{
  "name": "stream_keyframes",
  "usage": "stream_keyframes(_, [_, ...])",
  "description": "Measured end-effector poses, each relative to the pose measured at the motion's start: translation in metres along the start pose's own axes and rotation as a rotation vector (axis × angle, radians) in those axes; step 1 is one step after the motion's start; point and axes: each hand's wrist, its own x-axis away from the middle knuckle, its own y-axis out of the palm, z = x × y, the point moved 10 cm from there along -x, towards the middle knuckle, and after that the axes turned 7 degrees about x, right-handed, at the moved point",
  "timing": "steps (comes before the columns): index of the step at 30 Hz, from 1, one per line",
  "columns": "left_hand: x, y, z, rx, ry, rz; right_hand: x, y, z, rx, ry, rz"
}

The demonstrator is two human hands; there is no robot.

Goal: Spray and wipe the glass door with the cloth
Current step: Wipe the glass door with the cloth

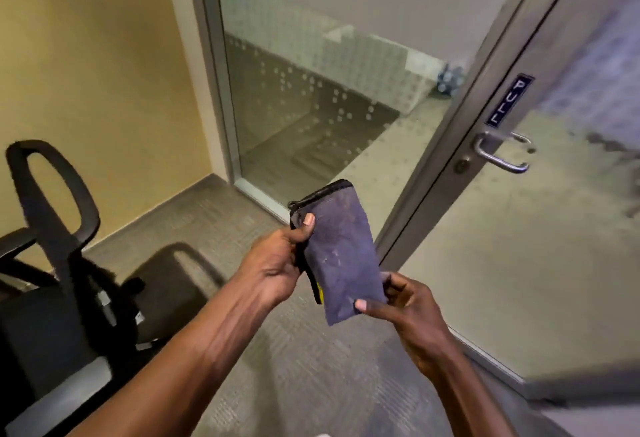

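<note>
While hands [346, 280] hold cloth [341, 256], door [519, 228] label [509, 99] reads "PULL".

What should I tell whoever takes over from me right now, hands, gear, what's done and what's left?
Left hand: pinching the folded cloth at its upper edge.
Right hand: pinching the cloth's lower end.
Glass door with its handle stands to the right, not touched by the cloth.
No spray bottle in view.
Done: cloth folded and in hand.
Left: find the spray, spray the glass, wipe it.
</note>
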Motion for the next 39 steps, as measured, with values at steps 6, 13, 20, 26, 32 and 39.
stream_keyframes(6, [-0.043,0.067,-0.038,-0.119,-0.029,-0.087,-0.012,-0.103,-0.01,-0.408,-0.035,0.275])
stream_keyframes(13, [-0.085,0.152,-0.076,-0.294,-0.127,-0.297,-0.024,-0.18,-0.033,-0.681,-0.077,0.525])
stream_keyframes(20, [-0.126,0.244,-0.107,-0.413,-0.148,-0.405,-0.036,-0.235,-0.055,-0.664,-0.293,0.636])
stream_keyframes(26, [-0.149,0.337,-0.127,-0.506,-0.178,-0.564,-0.03,-0.289,-0.089,-0.568,-0.438,0.956])
stream_keyframes(32, [-0.136,0.429,-0.144,-0.774,-0.054,-0.814,0.003,-0.356,-0.137,-0.604,-0.635,1.25])
stream_keyframes(39, [-0.095,0.54,-0.104,-1.295,1.091,-0.986,0.029,-0.445,-0.204,-0.257,-0.66,1.544])
